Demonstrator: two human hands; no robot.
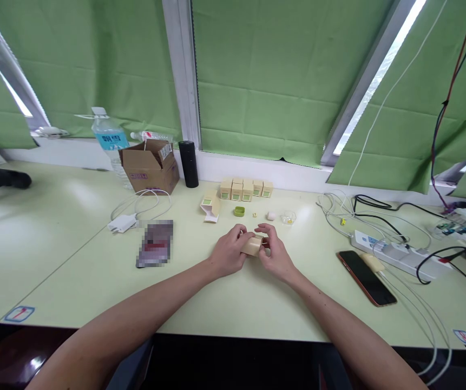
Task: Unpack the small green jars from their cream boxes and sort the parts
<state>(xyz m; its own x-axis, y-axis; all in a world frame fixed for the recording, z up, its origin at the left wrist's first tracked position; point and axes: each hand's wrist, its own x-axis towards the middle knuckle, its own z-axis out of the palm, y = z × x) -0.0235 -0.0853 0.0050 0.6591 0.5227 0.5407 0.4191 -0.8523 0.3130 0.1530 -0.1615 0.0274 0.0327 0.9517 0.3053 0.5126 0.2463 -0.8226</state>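
A small tan cardboard box [251, 247] lies on its side between my hands, low over the table. My left hand [233, 250] is closed around its left part. At the box's right end are the fingers of my right hand [274, 253], with thumb and fingertips at the end flap. Just beyond sit a green square container [239, 211], a tiny yellowish piece [254, 215], a pale pink rounded piece [270, 215] and a clear plastic tray [288, 218]. An opened small box [210, 207] stands at the left of these, its white inner flap facing me.
Several closed small boxes [245, 189] stand in rows at the back. Left are a brown carton [150, 169], black cylinder [188, 164], water bottle [111, 141], white charger [122, 223] and pixelated packet [155, 244]. Right are a phone [366, 278], power strip [399, 254] and loose cables.
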